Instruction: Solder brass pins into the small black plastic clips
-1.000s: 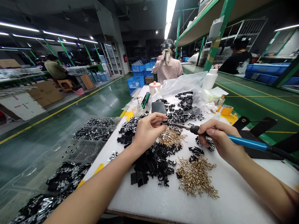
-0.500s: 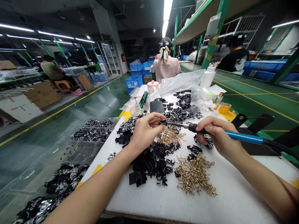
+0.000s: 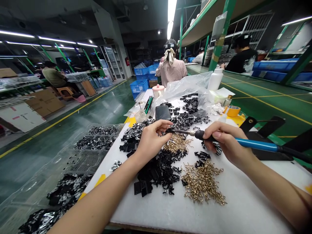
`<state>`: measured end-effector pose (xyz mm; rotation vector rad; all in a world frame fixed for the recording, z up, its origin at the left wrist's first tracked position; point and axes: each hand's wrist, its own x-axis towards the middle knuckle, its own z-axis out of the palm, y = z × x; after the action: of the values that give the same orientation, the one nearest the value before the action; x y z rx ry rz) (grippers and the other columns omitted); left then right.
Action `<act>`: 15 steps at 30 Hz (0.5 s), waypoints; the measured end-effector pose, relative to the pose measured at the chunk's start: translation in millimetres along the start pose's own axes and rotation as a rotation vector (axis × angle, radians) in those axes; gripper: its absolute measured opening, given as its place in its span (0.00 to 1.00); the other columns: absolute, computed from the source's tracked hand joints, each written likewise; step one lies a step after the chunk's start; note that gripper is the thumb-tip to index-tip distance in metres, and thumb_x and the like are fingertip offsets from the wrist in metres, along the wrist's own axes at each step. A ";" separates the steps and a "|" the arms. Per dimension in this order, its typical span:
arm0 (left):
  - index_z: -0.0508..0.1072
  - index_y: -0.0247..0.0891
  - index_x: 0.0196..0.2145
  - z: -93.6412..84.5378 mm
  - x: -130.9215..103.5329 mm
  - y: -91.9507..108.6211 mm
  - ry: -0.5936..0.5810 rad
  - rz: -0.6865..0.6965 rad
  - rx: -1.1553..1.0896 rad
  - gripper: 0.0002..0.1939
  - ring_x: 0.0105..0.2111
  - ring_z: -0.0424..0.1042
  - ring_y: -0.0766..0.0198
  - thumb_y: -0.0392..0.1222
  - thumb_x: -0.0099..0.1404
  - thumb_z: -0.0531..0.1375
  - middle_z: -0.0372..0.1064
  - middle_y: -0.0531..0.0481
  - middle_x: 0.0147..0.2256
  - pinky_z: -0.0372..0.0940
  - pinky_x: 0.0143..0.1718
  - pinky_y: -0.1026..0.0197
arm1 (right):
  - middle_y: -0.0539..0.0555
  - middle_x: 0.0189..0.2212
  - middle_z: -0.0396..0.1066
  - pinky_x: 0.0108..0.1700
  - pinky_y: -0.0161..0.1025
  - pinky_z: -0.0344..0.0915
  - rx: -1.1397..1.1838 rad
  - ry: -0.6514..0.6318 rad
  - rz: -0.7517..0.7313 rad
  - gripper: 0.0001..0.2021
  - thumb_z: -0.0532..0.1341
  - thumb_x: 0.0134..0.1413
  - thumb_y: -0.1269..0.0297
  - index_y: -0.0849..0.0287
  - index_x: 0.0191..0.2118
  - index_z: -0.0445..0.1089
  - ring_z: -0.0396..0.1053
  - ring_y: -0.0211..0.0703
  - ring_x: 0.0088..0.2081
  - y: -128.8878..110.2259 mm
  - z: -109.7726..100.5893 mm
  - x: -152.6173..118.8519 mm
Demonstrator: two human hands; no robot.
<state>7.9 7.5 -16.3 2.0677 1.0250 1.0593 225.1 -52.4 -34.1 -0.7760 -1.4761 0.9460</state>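
Between its thumb and fingers, my left hand [image 3: 154,135] pinches a small black part [image 3: 170,130] above the white table [image 3: 170,216]. My right hand [image 3: 225,138] is closed around a blue-handled soldering iron [image 3: 255,144], whose tip points left and meets the black part. Below the iron's shaft lies a pile of small brass pieces [image 3: 176,143]. A larger brass pile [image 3: 204,182] is nearer the front edge. Black plastic parts [image 3: 158,172] are heaped under and beside my left wrist.
Clear trays [image 3: 83,161] of black and silver parts stand left of the table. Farther back are a dark rectangular device [image 3: 163,112], a pink-lidded mug [image 3: 158,91], a white bottle [image 3: 215,79] and orange tape [image 3: 232,111]. A black stand [image 3: 263,136] is at right. People sit beyond.
The view has shifted slightly. Both hands keep their grips, and the iron's tip remains at the black part, which looks slightly tilted compared with before.
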 end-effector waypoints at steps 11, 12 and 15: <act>0.72 0.37 0.40 0.2 -2.3 0.8 -0.011 -0.007 -0.045 0.15 0.37 0.71 0.61 0.32 0.53 0.59 0.72 0.47 0.35 0.63 0.32 0.62 | 0.48 0.17 0.63 0.19 0.34 0.55 -0.014 -0.009 0.041 0.07 0.54 0.56 0.66 0.58 0.31 0.69 0.61 0.36 0.18 2.5 -0.3 -0.7; 0.72 0.37 0.40 0.1 -2.6 1.5 -0.005 -0.006 -0.048 0.14 0.38 0.71 0.61 0.31 0.53 0.59 0.72 0.47 0.35 0.64 0.33 0.62 | 0.48 0.17 0.63 0.19 0.34 0.55 -0.010 -0.008 0.040 0.07 0.54 0.56 0.67 0.58 0.31 0.69 0.61 0.36 0.18 2.6 -0.5 -0.7; 0.73 0.37 0.38 0.1 -3.4 3.4 0.015 -0.009 -0.058 0.13 0.39 0.72 0.60 0.31 0.53 0.59 0.73 0.48 0.35 0.64 0.33 0.61 | 0.48 0.16 0.63 0.20 0.34 0.55 0.010 -0.007 0.029 0.08 0.54 0.55 0.67 0.58 0.31 0.69 0.61 0.36 0.19 2.9 -0.7 -0.6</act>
<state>7.9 2.9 -15.0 2.0102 0.9989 1.0882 225.7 -51.5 -36.9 -0.7897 -1.4686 0.9780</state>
